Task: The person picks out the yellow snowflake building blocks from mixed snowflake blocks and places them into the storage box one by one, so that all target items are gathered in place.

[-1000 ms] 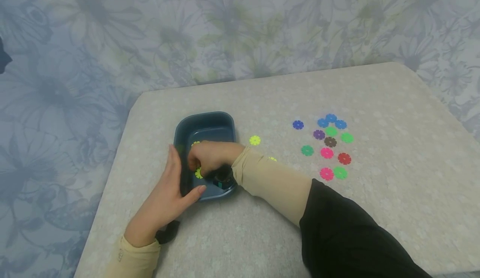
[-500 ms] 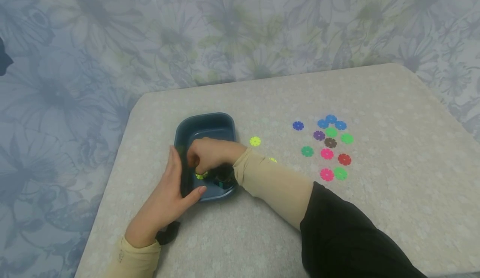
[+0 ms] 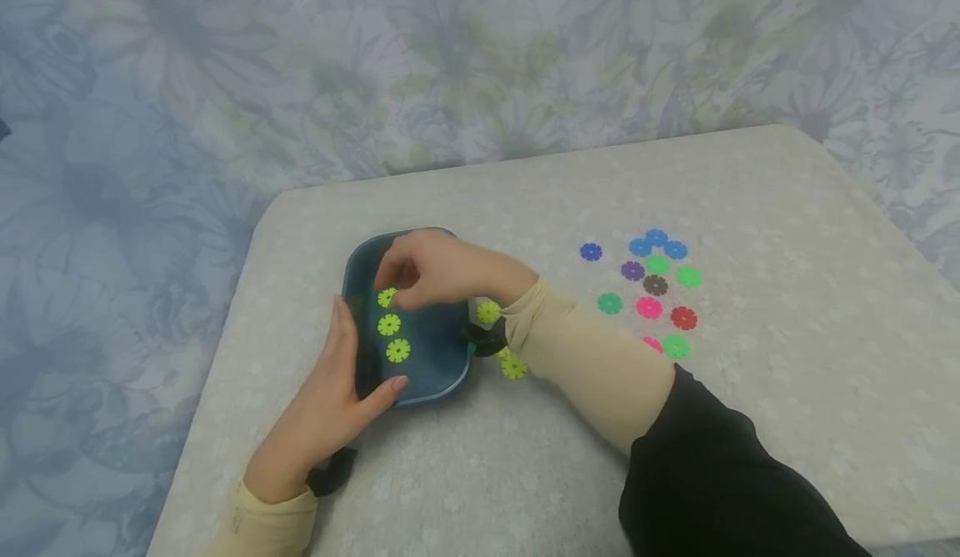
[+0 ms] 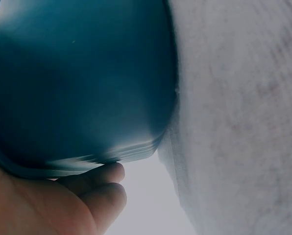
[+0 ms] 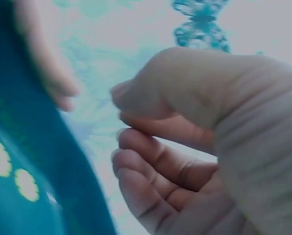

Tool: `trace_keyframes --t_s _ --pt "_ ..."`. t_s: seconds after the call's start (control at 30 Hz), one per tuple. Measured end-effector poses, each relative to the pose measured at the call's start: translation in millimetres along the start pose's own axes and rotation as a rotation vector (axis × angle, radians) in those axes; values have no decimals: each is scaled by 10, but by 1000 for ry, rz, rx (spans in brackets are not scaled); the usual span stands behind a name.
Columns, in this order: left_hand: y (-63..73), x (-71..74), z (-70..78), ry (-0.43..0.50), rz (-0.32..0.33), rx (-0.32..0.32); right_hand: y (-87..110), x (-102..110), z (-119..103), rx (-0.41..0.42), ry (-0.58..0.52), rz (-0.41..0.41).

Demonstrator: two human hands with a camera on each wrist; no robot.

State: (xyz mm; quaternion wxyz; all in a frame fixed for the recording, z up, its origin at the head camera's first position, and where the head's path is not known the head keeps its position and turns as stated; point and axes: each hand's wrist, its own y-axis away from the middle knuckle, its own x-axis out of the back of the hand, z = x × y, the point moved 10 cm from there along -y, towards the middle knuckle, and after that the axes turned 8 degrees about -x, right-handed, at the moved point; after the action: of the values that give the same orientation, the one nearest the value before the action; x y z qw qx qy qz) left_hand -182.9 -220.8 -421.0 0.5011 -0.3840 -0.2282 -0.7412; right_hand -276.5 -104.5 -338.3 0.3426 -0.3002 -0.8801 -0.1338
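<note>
A dark blue plastic tub (image 3: pixel 442 386) stands at the left of the table. Inside it, three yellow notched discs (image 3: pixel 397 350) lie in a row along the left side. My left hand (image 3: pixel 322 398) holds the tub's near-left corner, fingers along the outer wall and thumb over the near rim; the left wrist view shows fingertips (image 4: pixel 109 196) against the wall. Above the tub hovers my right hand (image 3: pixel 442 269), its fingers loosely bent. Nothing shows between its thumb and fingers in the right wrist view. More yellow discs (image 3: pixel 513 366) lie right of the tub, partly under the right wrist.
Further right, several loose discs lie on the table (image 3: pixel 765 307): blue discs (image 3: pixel 656 238), green discs (image 3: pixel 610 303), pink discs (image 3: pixel 648 308), a red disc (image 3: pixel 684 318), a brown disc (image 3: pixel 656 285) and a purple disc (image 3: pixel 633 271). A patterned wall (image 3: pixel 525 65) stands behind the table.
My right hand has lifted from the tub's floor and moved a little away and right, uncovering the row of three yellow discs. The left hand keeps its place on the tub.
</note>
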Motion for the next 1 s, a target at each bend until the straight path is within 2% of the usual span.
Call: trace_keyframes --t_s 0.17,0.27,0.37,0.5,0.6,0.7,0.8,1.0 --pt "16 14 -11 1 4 3 190 313 118 8 -114 93" --pt "6 7 -7 -3 -3 2 304 433 323 -10 -162 138" --pt "-6 -1 -9 -5 -5 4 407 498 605 -68 -197 162" --pt "-13 -9 -8 -8 1 0 528 489 1067 -185 -246 174" --pt "19 -9 -3 -15 1 3 619 402 1418 -291 -271 174" --pt "57 4 4 -19 5 2 687 294 1657 -373 -280 156" --pt "76 30 28 -18 17 -11 731 235 1761 -419 -289 146" --pt "93 45 62 -11 21 -12 781 199 1755 -451 -331 123"
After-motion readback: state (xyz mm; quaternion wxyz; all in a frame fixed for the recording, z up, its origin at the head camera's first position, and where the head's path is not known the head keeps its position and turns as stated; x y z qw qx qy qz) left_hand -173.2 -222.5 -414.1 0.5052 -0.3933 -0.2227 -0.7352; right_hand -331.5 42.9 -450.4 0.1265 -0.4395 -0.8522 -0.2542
